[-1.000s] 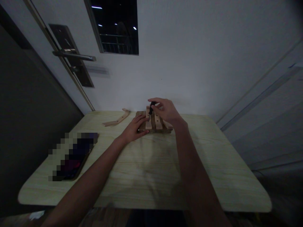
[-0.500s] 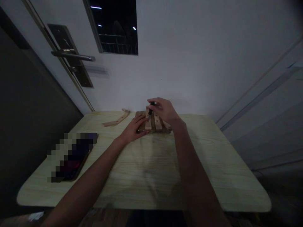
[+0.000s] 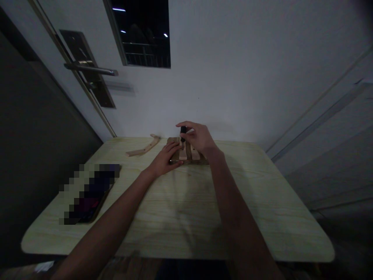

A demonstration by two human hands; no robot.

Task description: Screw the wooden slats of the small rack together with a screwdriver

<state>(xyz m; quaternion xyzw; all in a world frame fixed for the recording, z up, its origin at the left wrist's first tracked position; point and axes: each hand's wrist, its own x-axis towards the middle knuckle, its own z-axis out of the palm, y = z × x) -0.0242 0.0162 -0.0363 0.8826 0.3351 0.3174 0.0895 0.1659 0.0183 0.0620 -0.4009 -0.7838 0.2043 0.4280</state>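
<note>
The right hand (image 3: 201, 138) is pinching the screwdriver (image 3: 183, 134), now standing more upright over a wooden strip (image 3: 182, 156), likely lining up straighter; the left hand (image 3: 161, 161), fingers spread, is steadying the board (image 3: 173, 140) on the table (image 3: 279, 217).

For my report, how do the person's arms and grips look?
The left grip and right grip are ungloved; I see no rings, but the light is dim. The left forearm and right forearm show no sleeve, watch or bracelet. Dark clothing covers the lap.
</note>
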